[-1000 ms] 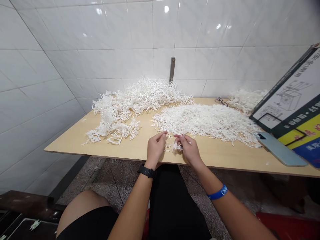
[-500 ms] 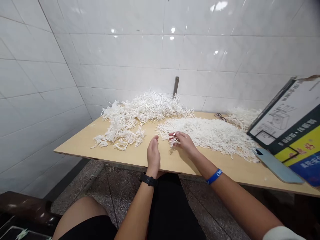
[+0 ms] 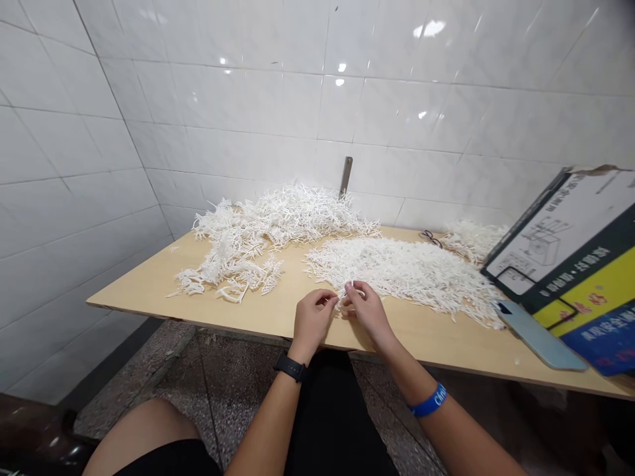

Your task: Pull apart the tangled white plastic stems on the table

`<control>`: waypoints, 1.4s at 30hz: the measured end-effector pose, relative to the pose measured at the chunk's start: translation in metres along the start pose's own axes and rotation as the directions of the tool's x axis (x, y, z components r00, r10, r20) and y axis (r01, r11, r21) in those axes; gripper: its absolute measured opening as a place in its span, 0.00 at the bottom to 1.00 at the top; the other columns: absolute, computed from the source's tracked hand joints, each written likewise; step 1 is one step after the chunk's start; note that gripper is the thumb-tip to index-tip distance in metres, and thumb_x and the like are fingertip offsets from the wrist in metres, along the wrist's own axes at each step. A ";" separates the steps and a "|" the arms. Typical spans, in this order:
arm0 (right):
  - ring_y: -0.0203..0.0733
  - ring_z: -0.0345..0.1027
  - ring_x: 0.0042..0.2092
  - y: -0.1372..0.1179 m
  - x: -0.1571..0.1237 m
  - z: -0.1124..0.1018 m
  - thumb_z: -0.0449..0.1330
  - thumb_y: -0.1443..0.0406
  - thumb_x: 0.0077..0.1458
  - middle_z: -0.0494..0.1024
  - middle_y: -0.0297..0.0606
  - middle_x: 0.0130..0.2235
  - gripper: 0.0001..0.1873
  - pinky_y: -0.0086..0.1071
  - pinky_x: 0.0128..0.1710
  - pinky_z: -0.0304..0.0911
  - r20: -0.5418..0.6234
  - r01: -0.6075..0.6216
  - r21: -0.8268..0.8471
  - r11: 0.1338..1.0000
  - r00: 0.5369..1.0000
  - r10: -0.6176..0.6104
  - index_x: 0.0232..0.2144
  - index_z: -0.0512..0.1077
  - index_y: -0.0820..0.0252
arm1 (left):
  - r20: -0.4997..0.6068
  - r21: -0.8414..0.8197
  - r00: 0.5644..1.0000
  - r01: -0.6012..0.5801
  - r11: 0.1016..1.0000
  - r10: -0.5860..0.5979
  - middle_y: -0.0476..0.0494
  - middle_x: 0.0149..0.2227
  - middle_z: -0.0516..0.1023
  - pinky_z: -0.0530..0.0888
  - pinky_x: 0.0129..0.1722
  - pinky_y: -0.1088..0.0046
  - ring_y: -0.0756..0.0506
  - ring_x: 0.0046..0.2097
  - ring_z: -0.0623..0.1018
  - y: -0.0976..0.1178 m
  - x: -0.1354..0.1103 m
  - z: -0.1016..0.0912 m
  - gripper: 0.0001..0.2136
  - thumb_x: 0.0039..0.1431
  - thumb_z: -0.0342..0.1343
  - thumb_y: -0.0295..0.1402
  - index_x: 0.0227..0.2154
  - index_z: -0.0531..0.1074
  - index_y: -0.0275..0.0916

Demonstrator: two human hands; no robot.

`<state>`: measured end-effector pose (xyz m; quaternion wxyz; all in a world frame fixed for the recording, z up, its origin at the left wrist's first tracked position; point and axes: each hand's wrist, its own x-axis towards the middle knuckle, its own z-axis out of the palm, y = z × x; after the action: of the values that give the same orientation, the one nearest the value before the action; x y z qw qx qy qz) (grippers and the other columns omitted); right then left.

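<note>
Just above the table's front edge my two hands meet. My right hand (image 3: 368, 312) is closed on a small white branched plastic piece (image 3: 342, 297), mostly hidden by the fingers. My left hand (image 3: 313, 320) pinches at the piece's near side, thumb and forefinger together. Right behind my hands spreads a flat pile of short white plastic bits (image 3: 407, 268). Farther left lies a taller, tangled heap of white branching plastic pieces (image 3: 292, 215), with several strays at its front.
The wooden tabletop (image 3: 163, 291) runs up to a tiled wall. At the right a printed box (image 3: 575, 264) leans over a light blue phone (image 3: 543, 337). Black-handled scissors (image 3: 430, 238) lie near another white pile (image 3: 473, 239). A metal bracket (image 3: 346, 177) stands at the wall.
My left hand has gone from flat and apart to pinching at the white piece in my right hand. My right hand has come slightly lower. The camera view has shifted a little.
</note>
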<state>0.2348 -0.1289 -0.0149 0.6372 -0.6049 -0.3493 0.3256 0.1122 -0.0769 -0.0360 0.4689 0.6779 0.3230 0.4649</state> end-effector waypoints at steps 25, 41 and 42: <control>0.31 0.58 0.21 0.016 -0.009 -0.007 0.56 0.50 0.57 0.69 0.33 0.21 0.22 0.27 0.21 0.54 0.459 0.168 -0.043 0.985 0.879 -0.130 0.23 0.68 0.62 | 0.087 -0.063 0.988 0.132 0.989 -0.127 0.45 0.24 0.79 0.74 0.34 0.71 0.45 0.30 0.78 0.003 0.005 -0.004 0.18 0.62 0.47 0.42 0.33 0.77 0.34; 0.33 0.57 0.23 0.013 -0.009 0.000 0.56 0.47 0.55 0.66 0.32 0.20 0.25 0.28 0.24 0.53 0.384 0.166 -0.101 0.981 0.916 -0.116 0.20 0.65 0.60 | 0.116 -0.201 0.983 0.163 0.966 -0.142 0.37 0.45 0.81 0.70 0.53 0.65 0.40 0.50 0.77 0.003 0.009 -0.005 0.19 0.61 0.51 0.44 0.40 0.79 0.35; 0.33 0.57 0.23 0.014 -0.008 0.002 0.57 0.46 0.54 0.66 0.32 0.20 0.25 0.28 0.24 0.53 0.371 0.162 -0.112 0.980 0.922 -0.109 0.19 0.65 0.60 | 0.132 -0.224 0.982 0.159 0.961 -0.132 0.37 0.47 0.80 0.69 0.54 0.65 0.41 0.52 0.76 0.004 0.008 -0.006 0.19 0.61 0.51 0.44 0.41 0.79 0.35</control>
<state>0.2293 -0.1336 -0.0293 0.5383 -0.5519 -0.5243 0.3615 0.1098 -0.0691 -0.0288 0.5963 0.6182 0.2875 0.4238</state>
